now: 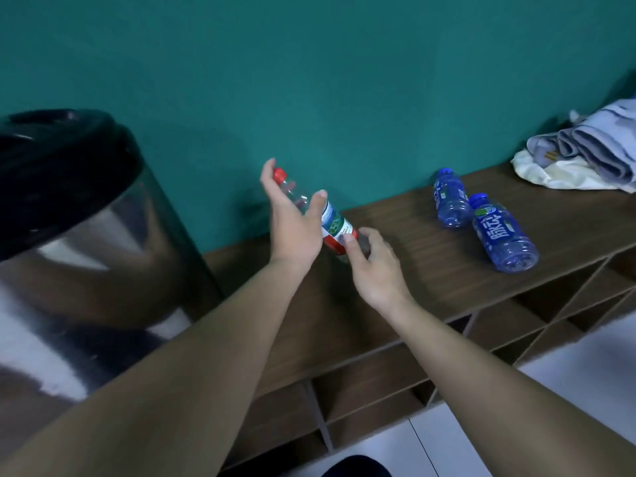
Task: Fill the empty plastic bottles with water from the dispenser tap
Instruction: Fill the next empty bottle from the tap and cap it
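A clear plastic bottle [335,228] with a red cap and a red, green and white label is held tilted above the wooden shelf top, cap pointing up and left. My right hand [375,266] grips its lower end with curled fingers. My left hand [292,225] is spread with straight fingers beside the bottle's neck, thumb over the upper body and fingertips near the cap. Two blue bottles with blue caps lie on their sides on the shelf top to the right, one farther back [449,197] and one nearer [502,232]. The steel water dispenser [69,201] with a black lid stands at left; its tap is out of view.
The wooden shelf unit [430,280] runs along a teal wall, with open cubbyholes below its top. A pile of folded cloths [592,153] lies at its far right end. White floor shows at the bottom right.
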{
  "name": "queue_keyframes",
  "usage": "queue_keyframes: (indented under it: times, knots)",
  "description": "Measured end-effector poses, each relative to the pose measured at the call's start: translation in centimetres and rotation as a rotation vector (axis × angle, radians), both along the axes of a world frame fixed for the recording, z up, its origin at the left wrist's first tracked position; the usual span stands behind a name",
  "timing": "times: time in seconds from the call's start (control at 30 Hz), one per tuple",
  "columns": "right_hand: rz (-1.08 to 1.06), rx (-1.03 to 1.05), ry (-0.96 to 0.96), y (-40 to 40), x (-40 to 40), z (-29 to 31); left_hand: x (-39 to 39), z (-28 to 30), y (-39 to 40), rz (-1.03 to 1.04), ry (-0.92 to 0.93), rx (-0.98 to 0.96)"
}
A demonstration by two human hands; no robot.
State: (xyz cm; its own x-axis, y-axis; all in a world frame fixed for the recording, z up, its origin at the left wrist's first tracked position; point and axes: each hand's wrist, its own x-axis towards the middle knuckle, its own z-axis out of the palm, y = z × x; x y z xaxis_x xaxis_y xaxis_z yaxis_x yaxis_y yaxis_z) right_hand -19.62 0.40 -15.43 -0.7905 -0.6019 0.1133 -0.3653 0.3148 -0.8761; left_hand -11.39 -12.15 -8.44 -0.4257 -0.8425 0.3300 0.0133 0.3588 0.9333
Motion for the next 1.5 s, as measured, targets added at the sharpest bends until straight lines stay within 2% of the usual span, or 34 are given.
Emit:
queue_keyframes:
  times: [0.13, 0.27, 0.43, 0.6, 0.7, 0.9, 1.1, 1.33, 1.43, 1.5]
  knots:
    - [0.049, 0.085, 0.166, 3.6, 3.7, 1.5, 5.1, 2.5, 2.3, -0.045, -0.017, 0.042]
    - [0.073, -0.153, 0.18, 5.7, 7.5, 6.4, 10.7, 5.1, 5.8, -0.076, -0.016, 0.018]
    - [0.155, -0.374, 0.271, 5.6, 14.1, 16.2, 17.8, 7.4, 9.5, -0.162, -0.023, -0.09]
    - [0.262, -0.385, 0.42, 5.8, 19.8, 22.6, 24.0, 10.6, 12.6, -0.171, -0.02, -0.259]
    - [0.334, -0.357, 0.466, 6.4, 22.0, 24.4, 27.2, 11.6, 13.5, -0.158, 0.008, -0.255]
    - [0.418, -0.395, 0.385, 7.6, 25.7, 25.4, 32.9, 10.4, 14.3, -0.11, -0.067, -0.271]
    - [0.418, -0.197, 0.508, 7.8, 27.2, 23.8, 35.9, 8.7, 14.1, -0.015, -0.277, -0.383]
    - [0.815, -0.052, 0.631, 8.8, 25.7, 23.6, 37.3, 8.1, 12.4, -0.27, -0.242, -0.294]
    - [0.844, -0.006, 0.72, 9.1, 25.0, 22.9, 37.4, 7.5, 12.3, -0.298, -0.264, -0.287]
    - [0.762, -0.048, 0.696, 8.8, 25.0, 21.9, 37.5, 6.9, 12.4, -0.267, -0.27, -0.281]
